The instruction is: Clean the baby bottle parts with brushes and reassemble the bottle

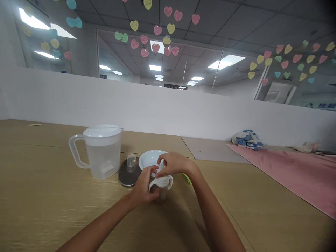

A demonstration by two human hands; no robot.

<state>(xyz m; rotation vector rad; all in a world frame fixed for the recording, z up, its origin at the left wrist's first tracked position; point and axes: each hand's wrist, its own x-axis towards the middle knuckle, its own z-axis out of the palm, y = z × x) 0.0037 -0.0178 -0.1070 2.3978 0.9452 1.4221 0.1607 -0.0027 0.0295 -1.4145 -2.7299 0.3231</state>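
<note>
A small clear baby bottle (162, 181) with a white collar and curved white side handles is held between my hands. My left hand (144, 186) wraps round its left side, thumb low on the body and fingers near the collar. From above, my right hand (174, 163) curls over the bottle's top, thumb and fingers pinching at the pale teat area; the exact grip is partly hidden. Just behind lies a white plate (146, 158). Left of that, a clear domed cap (131, 161) stands on a dark round tray (125, 180).
A lidded translucent pitcher (103, 157) stands at left, its handle pointing left. Something green (187, 179) lies partly behind my right wrist. A pink cloth (294, 171) covers the right side, with a crumpled blue-and-white cloth (247, 139) by the white wall (157, 108).
</note>
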